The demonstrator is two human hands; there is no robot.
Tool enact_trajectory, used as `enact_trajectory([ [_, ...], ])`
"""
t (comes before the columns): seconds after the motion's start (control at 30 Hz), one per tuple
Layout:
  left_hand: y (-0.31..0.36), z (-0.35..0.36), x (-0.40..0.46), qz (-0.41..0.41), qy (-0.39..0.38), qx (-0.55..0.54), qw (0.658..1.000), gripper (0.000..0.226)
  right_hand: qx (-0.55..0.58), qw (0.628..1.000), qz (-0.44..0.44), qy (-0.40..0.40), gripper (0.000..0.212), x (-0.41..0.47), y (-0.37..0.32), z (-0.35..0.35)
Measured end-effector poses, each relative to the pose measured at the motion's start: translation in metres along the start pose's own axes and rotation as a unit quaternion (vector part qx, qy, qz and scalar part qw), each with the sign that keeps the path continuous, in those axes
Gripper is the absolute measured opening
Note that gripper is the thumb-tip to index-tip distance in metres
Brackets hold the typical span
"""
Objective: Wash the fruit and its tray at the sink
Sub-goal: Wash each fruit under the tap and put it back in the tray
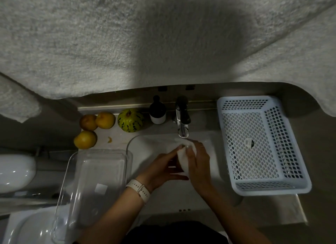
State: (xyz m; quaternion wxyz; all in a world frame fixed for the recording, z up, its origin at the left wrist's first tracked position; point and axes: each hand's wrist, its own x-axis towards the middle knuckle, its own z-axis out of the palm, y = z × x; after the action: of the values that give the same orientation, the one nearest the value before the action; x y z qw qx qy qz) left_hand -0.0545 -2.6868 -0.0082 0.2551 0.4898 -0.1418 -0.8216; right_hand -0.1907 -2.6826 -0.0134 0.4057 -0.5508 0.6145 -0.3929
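Both my hands, left (164, 166) and right (197, 163), grip a pale fruit (182, 157) under the tap (182, 122) so water hits it.

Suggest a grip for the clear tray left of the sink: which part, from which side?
Probably the clear tray's near short rim, from the person's side. It sits open side up beside the sink, its walls bare, and both hands are busy with a pale object.
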Motion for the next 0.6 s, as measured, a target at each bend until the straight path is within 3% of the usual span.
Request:
enact_trajectory([
  [0.1,-0.004,0.001,0.005,0.001,0.004,-0.038,0.999,0.053,0.073,0.996,0.045,0.034,0.023,0.007,-0.006,-0.005],
  [0.23,-0.01,-0.004,0.01,0.0,0.007,-0.112,0.994,0.052,0.174,0.962,0.195,0.082,0.038,0.021,-0.006,-0.022],
  [0.3,-0.009,-0.009,0.011,-0.004,0.01,-0.152,0.988,0.055,0.18,0.95,0.226,0.121,0.038,0.032,-0.006,-0.038],
  [0.47,0.0,-0.022,0.007,0.021,-0.004,-0.165,0.986,0.057,0.126,0.932,0.15,0.304,0.024,0.089,-0.013,-0.085],
  [0.6,0.004,-0.026,0.009,0.026,0.003,-0.182,0.983,0.054,-0.06,0.953,0.131,0.267,0.036,0.144,0.004,-0.089],
])
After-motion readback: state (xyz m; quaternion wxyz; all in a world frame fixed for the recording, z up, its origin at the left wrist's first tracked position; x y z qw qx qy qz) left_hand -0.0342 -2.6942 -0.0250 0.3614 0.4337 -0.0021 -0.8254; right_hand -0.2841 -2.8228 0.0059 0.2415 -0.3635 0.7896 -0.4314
